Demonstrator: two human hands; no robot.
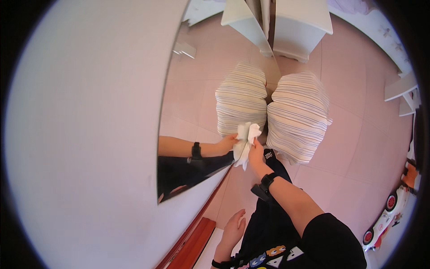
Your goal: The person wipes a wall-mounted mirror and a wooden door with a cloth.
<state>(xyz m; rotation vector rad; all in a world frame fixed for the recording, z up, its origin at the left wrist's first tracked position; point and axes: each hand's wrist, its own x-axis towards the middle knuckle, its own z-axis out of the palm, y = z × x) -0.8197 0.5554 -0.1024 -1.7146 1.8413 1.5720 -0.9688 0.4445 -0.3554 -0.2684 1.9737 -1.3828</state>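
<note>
My right hand [256,154], with a black band at the wrist, pinches a crumpled white tissue or thin cloth [254,130] against the surface of a tall mirror [188,107]. The mirror doubles the hand, forearm and white piece, so the exact edge between the real piece and its reflection is hard to make out. Lower down, my left hand [234,228] hangs beside my body with its fingers loosely stretched and nothing in them. It also has a dark band at the wrist.
A striped fabric-covered bundle [298,119] sits on the pink tiled floor [345,148] by the mirror. Behind it stands a white cabinet [300,27]. A white toy car [380,222] with red wheels is at the right. Reddish wooden trim [197,242] runs along the wall's foot.
</note>
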